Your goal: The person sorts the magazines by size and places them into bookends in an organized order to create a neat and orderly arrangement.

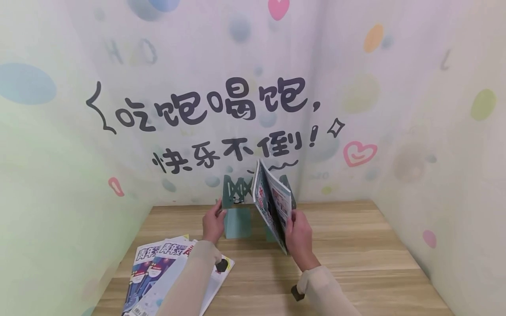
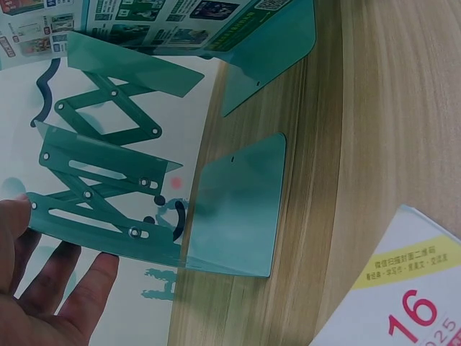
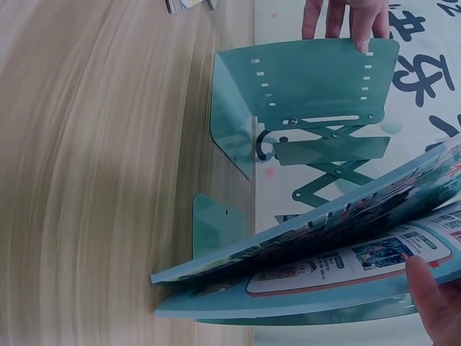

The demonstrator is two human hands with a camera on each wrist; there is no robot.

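A green metal expandable bookend (image 1: 238,223) with crisscross scissor links stands at the back of the wooden table. My left hand (image 1: 213,224) pinches the upper edge of its left end panel, thumb on one face and fingers on the other, as the right wrist view shows. My right hand (image 1: 299,237) grips magazines (image 3: 338,270) by their near edge, with the thumb on a printed cover. They stand upright and slightly fanned apart, their lower corners close to the table by the bookend's right end panel. In the left wrist view the magazines (image 2: 169,18) overlap the links' far end.
A fanned pile of magazines (image 1: 146,270) lies on the table (image 1: 356,254) at the left, partly under my left forearm. A white wall (image 1: 221,52) with black lettering and coloured shapes rises behind the bookend, and side walls flank the table.
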